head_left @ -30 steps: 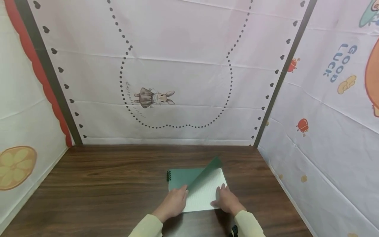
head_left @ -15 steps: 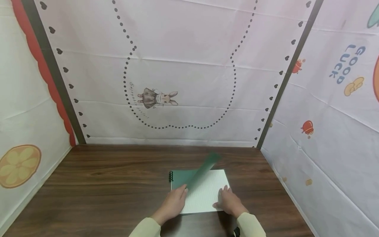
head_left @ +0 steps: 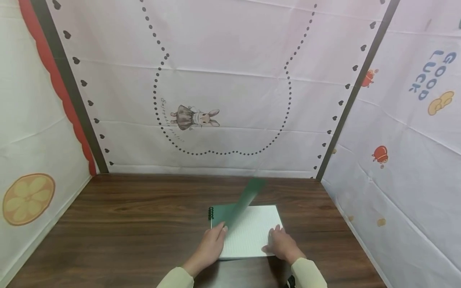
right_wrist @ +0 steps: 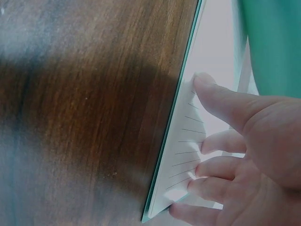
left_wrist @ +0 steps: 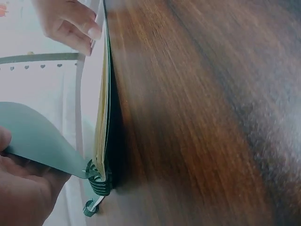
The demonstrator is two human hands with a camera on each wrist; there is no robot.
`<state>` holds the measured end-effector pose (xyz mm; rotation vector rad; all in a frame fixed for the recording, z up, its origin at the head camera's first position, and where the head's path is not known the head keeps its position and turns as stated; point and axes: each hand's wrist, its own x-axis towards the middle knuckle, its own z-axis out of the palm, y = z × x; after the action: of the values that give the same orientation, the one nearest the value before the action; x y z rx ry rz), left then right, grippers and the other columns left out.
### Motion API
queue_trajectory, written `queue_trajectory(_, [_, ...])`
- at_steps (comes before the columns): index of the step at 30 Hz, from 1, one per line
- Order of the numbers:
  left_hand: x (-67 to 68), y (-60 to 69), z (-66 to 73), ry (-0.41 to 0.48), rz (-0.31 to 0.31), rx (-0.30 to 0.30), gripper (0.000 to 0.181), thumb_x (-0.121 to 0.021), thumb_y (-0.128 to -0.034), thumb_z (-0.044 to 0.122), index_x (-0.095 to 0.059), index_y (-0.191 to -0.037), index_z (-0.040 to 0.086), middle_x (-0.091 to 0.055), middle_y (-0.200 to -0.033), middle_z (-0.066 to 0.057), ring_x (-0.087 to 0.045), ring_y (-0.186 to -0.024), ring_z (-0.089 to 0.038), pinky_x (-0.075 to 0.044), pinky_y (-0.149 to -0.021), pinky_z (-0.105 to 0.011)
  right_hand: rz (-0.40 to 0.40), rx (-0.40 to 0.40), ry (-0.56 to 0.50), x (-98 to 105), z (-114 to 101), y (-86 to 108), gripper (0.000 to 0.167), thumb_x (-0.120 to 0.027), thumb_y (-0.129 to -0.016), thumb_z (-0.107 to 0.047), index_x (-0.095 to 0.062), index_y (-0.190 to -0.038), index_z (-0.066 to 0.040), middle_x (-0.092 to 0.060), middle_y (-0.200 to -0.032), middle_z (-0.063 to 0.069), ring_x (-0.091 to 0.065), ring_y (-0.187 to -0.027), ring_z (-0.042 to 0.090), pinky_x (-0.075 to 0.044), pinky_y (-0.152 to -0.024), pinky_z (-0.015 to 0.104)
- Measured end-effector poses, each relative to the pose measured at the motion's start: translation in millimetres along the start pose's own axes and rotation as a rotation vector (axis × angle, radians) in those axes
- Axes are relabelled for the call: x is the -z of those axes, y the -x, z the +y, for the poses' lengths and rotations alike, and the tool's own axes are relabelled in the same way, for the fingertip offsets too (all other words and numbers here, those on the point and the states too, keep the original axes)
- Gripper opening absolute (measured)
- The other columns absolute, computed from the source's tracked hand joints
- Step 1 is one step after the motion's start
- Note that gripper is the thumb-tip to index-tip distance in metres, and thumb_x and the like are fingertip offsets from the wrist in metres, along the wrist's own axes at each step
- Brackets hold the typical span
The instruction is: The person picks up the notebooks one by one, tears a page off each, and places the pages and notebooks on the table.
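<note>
A spiral-bound notebook (head_left: 252, 236) lies on the table with its lined white page showing. Its green cover (head_left: 245, 200) is lifted and curls up toward the left. My left hand (head_left: 213, 242) pinches the near edge of that cover between thumb and fingers; the left wrist view shows the cover (left_wrist: 37, 136) bent up from the black rings (left_wrist: 99, 183). On the right part of the page, my right hand (head_left: 284, 244) rests with fingers spread. In the right wrist view its fingertips (right_wrist: 204, 80) touch the lined paper near the notebook's edge.
The dark wood table (head_left: 144, 224) extends around the notebook. Printed white cloth walls (head_left: 230, 100) stand behind it and on both sides. A pale reflection lies on the tabletop just in front of the notebook.
The green cover has swung further left and up, baring more of the page. My left hand keeps its pinch and my right hand stays on the page. The head view has shifted slightly.
</note>
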<state>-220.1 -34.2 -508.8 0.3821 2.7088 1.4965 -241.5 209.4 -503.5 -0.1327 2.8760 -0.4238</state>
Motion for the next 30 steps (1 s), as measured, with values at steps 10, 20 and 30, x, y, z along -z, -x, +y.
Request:
queue_trajectory(10, [4.3,6.9,1.0,0.053,0.051,0.057,0.054,-0.031,-0.1065,0.031,-0.043,-0.138,-0.011,-0.045,-0.142,-0.031,-0.042,-0.134,-0.045,-0.035,-0.109,-0.058,0.038,0.035,0.028,-1,-3,-1.4,0.06,-0.079,-0.08,-0.026,-0.055,-0.118,0.012,-0.049,-0.126,0.039,-0.057,-0.109,0.049,-0.05,-0.088,0.06])
queue_trajectory(20, [10.1,14.1,4.2,0.089,0.093,0.082,0.055,-0.033,-0.1061,0.032,-0.042,-0.138,-0.012,-0.045,-0.142,-0.031,-0.043,-0.133,-0.046,-0.035,-0.109,-0.058,0.043,0.026,0.059,-2,-2,2.2,0.063,-0.078,-0.08,-0.027,-0.054,-0.121,0.014,-0.045,-0.132,0.042,-0.051,-0.117,0.054,-0.048,-0.092,0.062])
queue_trajectory(30, [14.5,21.4,2.4,0.128,0.131,0.033,0.048,-0.035,-0.1061,0.024,-0.043,-0.14,-0.009,-0.047,-0.142,-0.027,-0.044,-0.134,-0.041,-0.037,-0.108,-0.055,0.034,0.011,0.067,-1,-4,2.6,0.062,-0.078,-0.08,-0.027,-0.055,-0.12,0.014,-0.044,-0.134,0.043,-0.047,-0.124,0.055,-0.045,-0.095,0.062])
